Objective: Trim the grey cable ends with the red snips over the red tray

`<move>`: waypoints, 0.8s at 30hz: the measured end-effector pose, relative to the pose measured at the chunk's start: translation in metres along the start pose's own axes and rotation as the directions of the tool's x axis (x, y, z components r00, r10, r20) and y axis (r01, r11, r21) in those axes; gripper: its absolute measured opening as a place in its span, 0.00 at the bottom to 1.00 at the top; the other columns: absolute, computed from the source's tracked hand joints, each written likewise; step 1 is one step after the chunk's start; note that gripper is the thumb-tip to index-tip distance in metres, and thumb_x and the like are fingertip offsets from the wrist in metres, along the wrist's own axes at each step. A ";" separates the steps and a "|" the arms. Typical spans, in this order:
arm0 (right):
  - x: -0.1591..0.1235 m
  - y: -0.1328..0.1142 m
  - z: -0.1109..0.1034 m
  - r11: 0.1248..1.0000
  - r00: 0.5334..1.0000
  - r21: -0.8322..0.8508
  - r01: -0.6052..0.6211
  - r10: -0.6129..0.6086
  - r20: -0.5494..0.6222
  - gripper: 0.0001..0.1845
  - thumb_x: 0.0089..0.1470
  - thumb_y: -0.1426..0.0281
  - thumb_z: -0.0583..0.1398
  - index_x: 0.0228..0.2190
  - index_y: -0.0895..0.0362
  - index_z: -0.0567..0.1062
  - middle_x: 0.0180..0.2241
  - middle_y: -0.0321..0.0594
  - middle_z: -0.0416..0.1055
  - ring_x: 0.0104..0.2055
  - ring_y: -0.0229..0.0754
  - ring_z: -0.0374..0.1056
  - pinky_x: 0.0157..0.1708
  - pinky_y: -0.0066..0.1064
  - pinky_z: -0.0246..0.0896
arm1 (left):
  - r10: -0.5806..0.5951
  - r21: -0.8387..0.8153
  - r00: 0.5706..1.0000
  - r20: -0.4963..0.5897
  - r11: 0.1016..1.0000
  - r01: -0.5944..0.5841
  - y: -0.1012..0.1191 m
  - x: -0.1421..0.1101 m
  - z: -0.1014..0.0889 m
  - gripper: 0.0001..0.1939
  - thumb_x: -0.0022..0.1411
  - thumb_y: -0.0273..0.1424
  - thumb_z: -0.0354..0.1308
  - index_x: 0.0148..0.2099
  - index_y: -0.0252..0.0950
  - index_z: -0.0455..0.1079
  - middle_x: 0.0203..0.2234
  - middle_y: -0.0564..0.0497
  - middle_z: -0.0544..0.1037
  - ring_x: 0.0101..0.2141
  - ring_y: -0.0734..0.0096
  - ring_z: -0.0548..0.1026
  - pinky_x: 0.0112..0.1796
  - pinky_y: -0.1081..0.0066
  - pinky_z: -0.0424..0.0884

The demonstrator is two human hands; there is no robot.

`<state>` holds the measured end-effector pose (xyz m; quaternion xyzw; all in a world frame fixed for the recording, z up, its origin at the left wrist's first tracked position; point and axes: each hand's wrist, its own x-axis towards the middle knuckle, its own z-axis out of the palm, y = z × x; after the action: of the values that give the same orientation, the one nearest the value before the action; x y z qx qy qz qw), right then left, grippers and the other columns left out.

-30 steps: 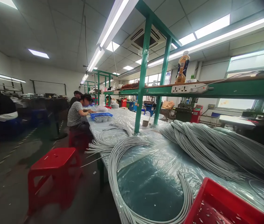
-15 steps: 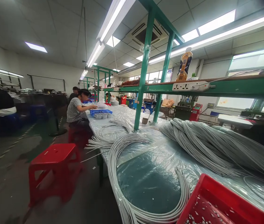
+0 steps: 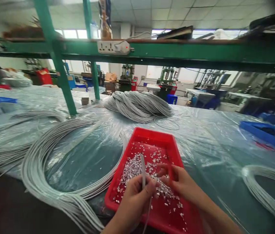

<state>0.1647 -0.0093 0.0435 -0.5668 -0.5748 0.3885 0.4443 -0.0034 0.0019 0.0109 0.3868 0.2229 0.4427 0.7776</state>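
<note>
Grey cable (image 3: 143, 167) stands up out of the left hand (image 3: 137, 191), whose grip is closed on it between thumb and bent fingers, over the near part of a red tray (image 3: 155, 132); the number of strands cannot be told. The right hand (image 3: 180, 180) comes in from the near right, palm turned toward the left hand, fingers bent and slightly parted above the tray; they are blurred, so I cannot tell whether that grip holds anything. Two hands, then, over one red tray, scattered with small metal bits (image 3: 132, 170) too many to count. Four cable bundles lie on the desk (image 3: 212, 152): one heap (image 3: 138, 105) beyond the tray, one big loop (image 3: 36, 159) just left of it, one bunch (image 3: 3, 154) farther left and one coil (image 3: 256, 185) at right. One power strip (image 3: 114, 47) sits on the green shelf beam (image 3: 176, 52).
</note>
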 end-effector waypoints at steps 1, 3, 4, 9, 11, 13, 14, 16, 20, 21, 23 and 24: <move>0.000 0.001 0.000 0.999 1.000 -0.040 0.008 -0.008 -0.001 0.19 0.44 0.60 0.67 0.34 0.60 0.71 0.27 0.39 0.67 0.31 0.42 0.66 0.33 0.32 0.63 | -0.007 -0.004 1.000 -0.019 1.000 0.007 0.003 -0.002 0.002 0.22 0.47 0.45 0.68 0.31 0.31 0.69 0.18 0.54 0.66 0.17 0.85 0.54 0.19 0.79 0.47; -0.004 -0.003 -0.003 0.996 0.999 -0.088 0.033 -0.031 0.025 0.26 0.47 0.58 0.65 0.44 0.60 0.69 0.37 0.45 0.69 0.42 0.47 0.66 0.44 0.36 0.62 | 0.011 0.007 0.998 -0.057 1.000 -0.011 0.007 -0.006 0.004 0.21 0.46 0.43 0.69 0.36 0.31 0.72 0.19 0.54 0.68 0.18 0.85 0.57 0.19 0.80 0.48; -0.009 -0.006 -0.005 0.994 0.998 -0.102 0.035 -0.030 0.050 0.30 0.50 0.54 0.62 0.49 0.61 0.66 0.41 0.48 0.68 0.46 0.48 0.65 0.47 0.38 0.61 | 0.026 0.018 0.997 -0.075 1.000 -0.024 0.008 -0.008 0.004 0.22 0.46 0.42 0.69 0.38 0.32 0.73 0.20 0.54 0.68 0.19 0.85 0.59 0.20 0.81 0.51; -0.049 -0.031 -0.023 0.969 0.965 -0.228 -0.091 0.143 0.219 0.36 0.55 0.53 0.55 0.58 0.63 0.59 0.54 0.58 0.60 0.55 0.54 0.60 0.52 0.43 0.59 | 0.038 0.103 0.999 -0.036 0.994 -0.035 0.007 -0.005 -0.004 0.21 0.47 0.40 0.69 0.41 0.34 0.76 0.22 0.54 0.67 0.24 0.83 0.64 0.27 0.81 0.59; -0.063 -0.037 -0.028 0.934 0.947 -0.323 -0.155 0.233 0.219 0.39 0.53 0.57 0.57 0.60 0.64 0.56 0.58 0.59 0.56 0.57 0.55 0.57 0.55 0.45 0.55 | 0.012 0.130 1.000 0.002 0.991 -0.012 0.005 -0.003 -0.008 0.23 0.47 0.41 0.69 0.42 0.33 0.75 0.22 0.54 0.67 0.22 0.84 0.62 0.24 0.81 0.56; -0.074 -0.040 -0.030 0.875 0.930 -0.437 -0.206 0.314 0.190 0.42 0.52 0.56 0.57 0.62 0.63 0.53 0.58 0.57 0.54 0.58 0.55 0.56 0.57 0.44 0.53 | 0.004 0.158 1.000 0.026 0.987 -0.008 0.003 -0.003 -0.010 0.23 0.48 0.42 0.68 0.42 0.33 0.74 0.22 0.54 0.67 0.21 0.84 0.60 0.22 0.80 0.54; -0.078 -0.042 -0.029 0.840 0.921 -0.496 -0.222 0.348 0.176 0.43 0.51 0.55 0.56 0.62 0.63 0.52 0.57 0.56 0.56 0.58 0.55 0.57 0.57 0.44 0.53 | 0.008 0.178 0.999 0.033 0.984 -0.014 0.003 -0.004 -0.011 0.22 0.48 0.42 0.68 0.42 0.33 0.75 0.22 0.54 0.67 0.21 0.84 0.60 0.23 0.80 0.55; -0.083 -0.046 -0.026 0.779 0.910 -0.584 -0.227 0.383 0.158 0.42 0.51 0.53 0.55 0.62 0.60 0.54 0.53 0.53 0.60 0.55 0.55 0.59 0.56 0.44 0.55 | 0.017 0.214 0.999 0.043 0.976 -0.026 0.001 -0.007 -0.009 0.20 0.49 0.43 0.67 0.41 0.34 0.75 0.22 0.54 0.65 0.22 0.83 0.60 0.24 0.80 0.55; -0.088 -0.056 -0.020 0.754 0.899 -0.608 -0.248 0.413 0.145 0.35 0.56 0.51 0.53 0.60 0.53 0.59 0.49 0.49 0.63 0.51 0.52 0.62 0.52 0.45 0.57 | 0.036 0.237 0.999 -0.006 0.971 -0.033 0.001 -0.013 -0.004 0.18 0.49 0.42 0.67 0.39 0.36 0.75 0.21 0.55 0.62 0.22 0.82 0.58 0.25 0.78 0.53; -0.089 -0.057 -0.020 0.752 0.894 -0.608 -0.256 0.423 0.147 0.34 0.56 0.52 0.53 0.60 0.53 0.59 0.50 0.49 0.63 0.51 0.53 0.61 0.52 0.46 0.57 | 0.039 0.242 0.999 -0.016 0.970 -0.034 0.001 -0.014 -0.003 0.18 0.49 0.42 0.67 0.38 0.36 0.75 0.21 0.55 0.62 0.23 0.82 0.58 0.25 0.78 0.53; -0.090 -0.058 -0.021 0.741 0.890 -0.629 -0.238 0.425 0.165 0.32 0.57 0.53 0.53 0.59 0.52 0.59 0.50 0.49 0.62 0.52 0.53 0.60 0.53 0.47 0.55 | 0.032 0.258 0.999 0.006 0.966 -0.032 0.001 -0.013 -0.004 0.18 0.50 0.42 0.66 0.38 0.35 0.75 0.20 0.56 0.60 0.22 0.81 0.56 0.25 0.77 0.52; -0.091 -0.057 -0.022 0.734 0.887 -0.638 -0.232 0.429 0.171 0.31 0.57 0.54 0.53 0.59 0.51 0.59 0.49 0.48 0.63 0.52 0.53 0.60 0.52 0.47 0.55 | 0.018 0.270 0.999 0.046 0.962 -0.030 0.001 -0.013 -0.004 0.18 0.51 0.43 0.66 0.39 0.35 0.74 0.20 0.56 0.59 0.22 0.81 0.55 0.24 0.77 0.51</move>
<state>0.1649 -0.1047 0.0977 -0.7042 -0.6178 0.3429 0.0690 -0.0135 -0.0068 0.0093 0.5014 0.2596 0.4092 0.7167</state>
